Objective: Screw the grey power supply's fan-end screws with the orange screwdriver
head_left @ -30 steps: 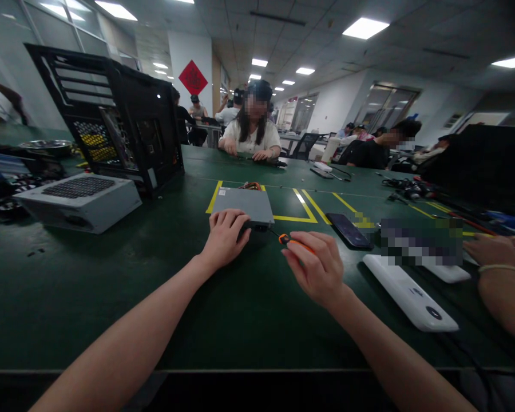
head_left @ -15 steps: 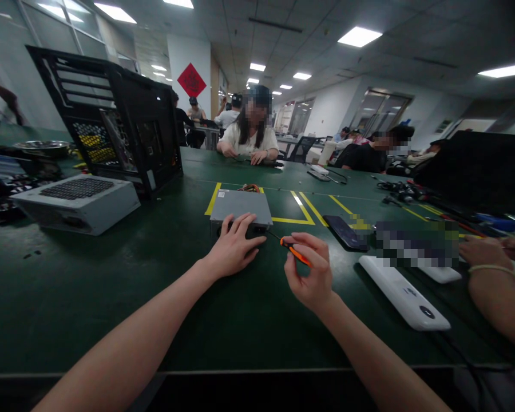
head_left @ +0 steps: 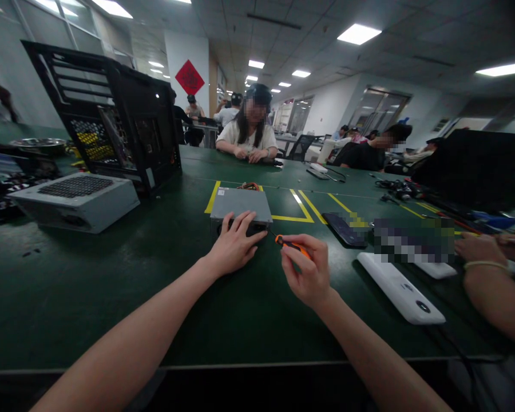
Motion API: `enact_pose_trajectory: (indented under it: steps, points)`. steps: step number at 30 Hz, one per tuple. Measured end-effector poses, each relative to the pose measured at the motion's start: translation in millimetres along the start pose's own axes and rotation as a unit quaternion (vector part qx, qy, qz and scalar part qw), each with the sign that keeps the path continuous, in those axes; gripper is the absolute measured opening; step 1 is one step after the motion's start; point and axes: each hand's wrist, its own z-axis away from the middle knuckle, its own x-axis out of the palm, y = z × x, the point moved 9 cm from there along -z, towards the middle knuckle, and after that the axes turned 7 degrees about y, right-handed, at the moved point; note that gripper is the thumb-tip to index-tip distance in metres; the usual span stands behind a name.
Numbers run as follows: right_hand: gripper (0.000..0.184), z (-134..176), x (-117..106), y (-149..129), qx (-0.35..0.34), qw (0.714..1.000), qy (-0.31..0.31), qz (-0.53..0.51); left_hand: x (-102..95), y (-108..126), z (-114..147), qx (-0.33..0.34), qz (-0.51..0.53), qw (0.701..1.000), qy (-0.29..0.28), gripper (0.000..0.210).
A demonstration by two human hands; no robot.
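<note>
A grey computer power supply unit [head_left: 240,203] lies on the green table, with coloured cables [head_left: 249,186] at its far side. My left hand [head_left: 236,240] rests against its near edge, fingers spread over the top and front face. Between the thumb and fingers of my right hand [head_left: 309,266] is an orange and black screwdriver [head_left: 292,246]. Its thin dark shaft points left toward the unit's lower right front corner, close to my left fingertips. Whether the tip touches the unit, I cannot tell.
A black computer case [head_left: 111,109] and another power supply unit [head_left: 75,200] stand left. On the right lie a dark phone [head_left: 345,230], a white power strip [head_left: 401,289] and a co-worker's hands [head_left: 476,252]. Another person [head_left: 249,129] sits across the table.
My right hand and the screwdriver have shifted slightly left, closer to the power supply unit, and the handle's orange side shows more. My left hand stays on the unit.
</note>
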Motion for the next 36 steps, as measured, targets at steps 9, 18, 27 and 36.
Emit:
enact_pose_trajectory:
  steps: [9,18,27,36]
  points:
    - [0.045,4,1,-10,-0.054,0.998,-0.016,0.012,1.3,1,0,0.007,-0.013,1.0,-0.004,0.041]
    - [0.045,2,-3,-1,-0.001,1.0,-0.001,0.0,1.8,1,0,0.009,-0.018,1.0,-0.007,0.044]
    - [0.044,-2,-9,-2,0.001,0.999,0.031,0.028,1.4,0,0,0.008,-0.018,1.0,-0.008,0.044]
    - [0.05,5,-4,1,-0.005,1.0,0.009,0.01,1.5,1,0,0.007,-0.021,1.0,-0.012,0.043]
